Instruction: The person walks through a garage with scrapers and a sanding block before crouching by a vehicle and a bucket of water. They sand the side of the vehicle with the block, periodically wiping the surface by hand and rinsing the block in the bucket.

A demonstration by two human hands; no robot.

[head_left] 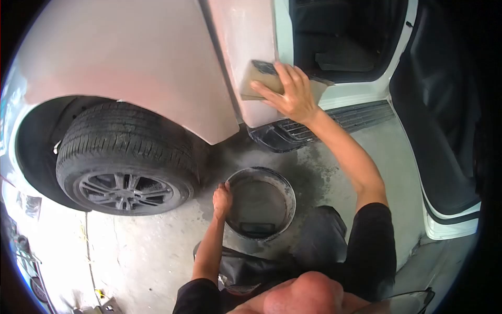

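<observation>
My right hand [293, 95] is pressed flat over a folded brown sheet of sandpaper [265, 78], its dark gritty side showing at the top edge. The sandpaper lies against the pinkish, dull-primed body panel [244, 31] beside the open door. Down by the floor, my left hand [222, 200] is closed on the rim of a round bucket [291, 194]. Murky water appears to stand in the bucket, and a dark rectangular shape shows near its close side.
A car wheel [125, 157] sits at left under the fender [130, 57]. A black side step [334, 123] runs below the door opening, with the open door [444, 115] at right. Wet patches mark the concrete floor [151, 251]. My knees are close to the bucket.
</observation>
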